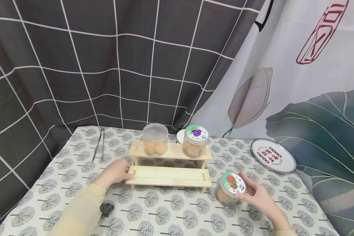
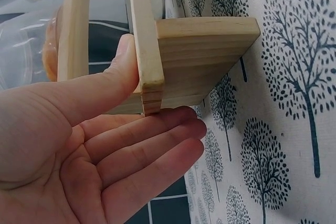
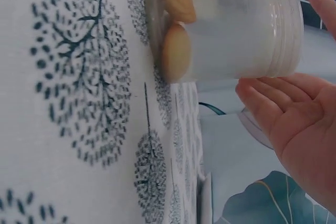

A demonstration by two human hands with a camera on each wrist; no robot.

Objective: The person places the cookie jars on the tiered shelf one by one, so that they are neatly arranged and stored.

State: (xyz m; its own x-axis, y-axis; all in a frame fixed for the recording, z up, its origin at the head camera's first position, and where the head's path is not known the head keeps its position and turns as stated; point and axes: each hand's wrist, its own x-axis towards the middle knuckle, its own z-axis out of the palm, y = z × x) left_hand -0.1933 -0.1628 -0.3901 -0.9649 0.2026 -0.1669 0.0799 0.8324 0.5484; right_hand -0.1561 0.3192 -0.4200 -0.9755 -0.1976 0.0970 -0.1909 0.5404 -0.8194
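My left hand (image 1: 116, 171) holds the left end of the lower step of a two-tier wooden stand (image 1: 168, 177). In the left wrist view, its thumb lies on top of the board (image 2: 144, 40) and its fingers are beneath. To the right of the stand, my right hand (image 1: 258, 196) grips a clear jar (image 1: 226, 196) near its lid, which bears a red fruit picture. Pale orange cookies (image 3: 176, 51) lie at the bottom of this jar, which is at the tablecloth. The upper step carries a jar with a plain lid (image 1: 155, 139) and a jar with a purple flower lid (image 1: 194, 144).
Metal tongs (image 1: 99, 146) lie at the back left of the tree-print tablecloth (image 1: 141, 213). A white plate with red writing (image 1: 272, 154) is at the right edge. A small black object (image 1: 107, 209) sits beside the left sleeve. Another white dish (image 1: 180, 136) shows partly behind the stand.
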